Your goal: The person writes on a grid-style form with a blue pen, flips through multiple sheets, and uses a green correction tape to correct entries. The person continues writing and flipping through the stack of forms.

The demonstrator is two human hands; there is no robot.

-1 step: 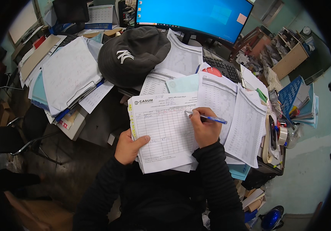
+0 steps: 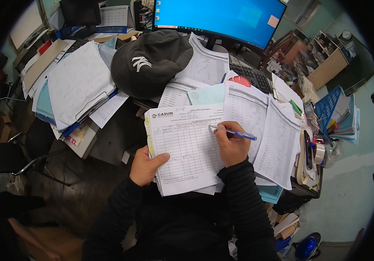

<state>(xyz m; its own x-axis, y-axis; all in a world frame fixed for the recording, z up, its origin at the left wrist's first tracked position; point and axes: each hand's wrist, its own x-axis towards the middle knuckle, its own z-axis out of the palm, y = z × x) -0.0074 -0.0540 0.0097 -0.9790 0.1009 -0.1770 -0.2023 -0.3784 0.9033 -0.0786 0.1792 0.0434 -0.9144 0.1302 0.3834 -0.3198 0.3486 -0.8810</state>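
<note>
A stack of printed table forms [image 2: 187, 169] with yellow tabs on its left edge lies in front of me, partly filled in by hand. My left hand [image 2: 146, 167] grips the stack's lower left edge, thumb on top and fingers underneath. My right hand [image 2: 234, 145] is closed around a blue-and-clear pen [image 2: 244, 135]. The pen's tip rests at or just over the upper right of the form's grid; I cannot tell if it touches. Printed sheets [image 2: 278, 145] spread out beside my right hand, and a light green paper [image 2: 206, 94] lies beyond the stack.
A dark grey bucket hat [image 2: 150, 65] sits beyond the forms, before a lit monitor [image 2: 222, 19] and black keyboard [image 2: 252, 77]. Piled papers with a clipboard [image 2: 80, 82] stand left. Tape [image 2: 319, 153] and clutter line the right edge. Another person's arm [image 2: 32, 239] shows at lower left.
Another person's bare forearm has come into view at the lower left, over the brown cardboard. My hands, the pen and the forms show no visible movement.
</note>
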